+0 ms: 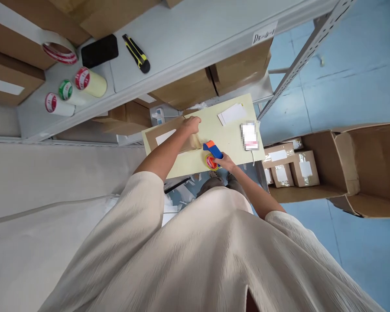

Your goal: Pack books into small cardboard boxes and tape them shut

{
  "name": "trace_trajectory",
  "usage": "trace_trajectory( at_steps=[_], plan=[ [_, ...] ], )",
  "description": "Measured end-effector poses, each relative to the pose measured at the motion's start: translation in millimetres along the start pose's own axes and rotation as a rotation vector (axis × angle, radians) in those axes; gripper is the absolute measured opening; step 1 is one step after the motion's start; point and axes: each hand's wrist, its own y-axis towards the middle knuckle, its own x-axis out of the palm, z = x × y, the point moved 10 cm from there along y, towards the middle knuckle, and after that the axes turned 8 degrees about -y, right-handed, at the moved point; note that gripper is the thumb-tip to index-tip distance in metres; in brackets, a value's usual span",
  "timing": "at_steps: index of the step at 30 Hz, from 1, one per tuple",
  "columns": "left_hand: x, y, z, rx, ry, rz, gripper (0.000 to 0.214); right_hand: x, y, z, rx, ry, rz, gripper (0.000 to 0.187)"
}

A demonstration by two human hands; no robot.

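A cardboard box (178, 135) with a white label (165, 137) lies on the pale yellow tabletop (211, 125). At its far right corner is my left hand (191, 125), fingers curled over the edge; the fingertips are partly hidden. Shiny tape (195, 141) shows at the right end of the box. My right hand (225, 161) is closed around a blue and orange tape dispenser (214, 150), holding it just right of the box, near the table's front edge. A roll of tape (211, 162) sits in the dispenser.
White papers (231, 114) and a blurred white device (249, 135) lie on the table. A shelf (169, 39) behind carries a utility knife (136, 53), a black phone (99, 50) and several tape rolls (91, 82). An open carton (325, 164) with small boxes stands at right.
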Motion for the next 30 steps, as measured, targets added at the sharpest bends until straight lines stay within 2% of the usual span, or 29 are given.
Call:
trace_trajectory(
  at_steps=[3, 10, 15, 20, 23, 26, 28, 30],
  plan=[
    [9.4, 6, 4, 0.044, 0.121, -0.034, 0.054, 12, 8, 9, 0.016, 0.041, -0.023, 0.039],
    [32.0, 5, 22, 0.130, 0.382, -0.157, 0.057, 32, 16, 19, 0.024, 0.090, -0.060, 0.040],
    [44.8, 5, 24, 0.161, 0.507, -0.206, 0.049, 42, 20, 17, 0.030, 0.102, -0.066, 0.036],
    [49.3, 3, 20, 0.219, 0.513, -0.229, 0.048, 48, 21, 17, 0.044, 0.092, -0.082, 0.033],
    [41.1, 3, 21, 0.277, 0.460, -0.194, 0.044, 50, 23, 20, 0.031, 0.136, -0.090, 0.037],
    [32.5, 5, 17, 0.270, 0.413, -0.178, 0.039, 52, 25, 23, 0.020, 0.165, -0.093, 0.040],
    [35.6, 4, 12, 0.247, 0.396, -0.221, 0.039, 53, 25, 25, 0.020, 0.173, -0.100, 0.041],
    [48.2, -1, 7, 0.240, 0.390, -0.309, 0.043, 53, 25, 27, 0.027, 0.182, -0.100, 0.043]
  ],
)
